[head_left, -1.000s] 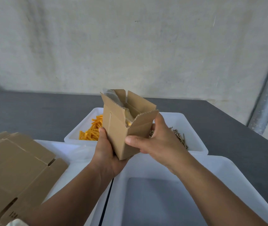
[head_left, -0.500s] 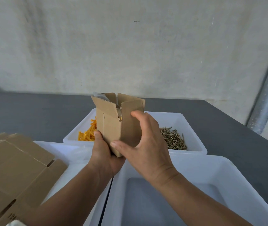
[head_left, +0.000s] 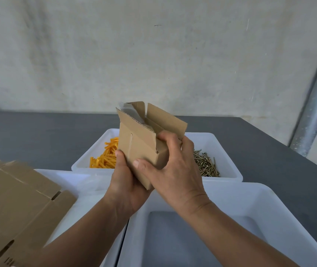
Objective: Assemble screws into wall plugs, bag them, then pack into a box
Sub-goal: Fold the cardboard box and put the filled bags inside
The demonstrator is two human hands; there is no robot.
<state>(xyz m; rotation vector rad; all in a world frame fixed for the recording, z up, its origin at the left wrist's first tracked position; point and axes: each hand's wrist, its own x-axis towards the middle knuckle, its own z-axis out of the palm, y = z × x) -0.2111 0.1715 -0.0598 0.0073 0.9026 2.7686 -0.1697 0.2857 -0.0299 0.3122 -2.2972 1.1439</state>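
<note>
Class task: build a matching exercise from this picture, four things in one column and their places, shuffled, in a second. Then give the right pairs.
Things
1. small box
2. wall plugs
3. screws
4. flat cardboard

Places
A. right side of the far tray
B. lying on the near white tray, left
C. held by the left hand and right hand
D. left side of the far tray

Pairs: 1-C, 2-D, 3-A, 4-B

The only print stands on the flattened cardboard (head_left: 18,205) at the near left corner of the table (head_left: 38,132). Dark characters near its lower edge seem to begin "12", and the rest is cut off. Nothing else is readable.
</note>
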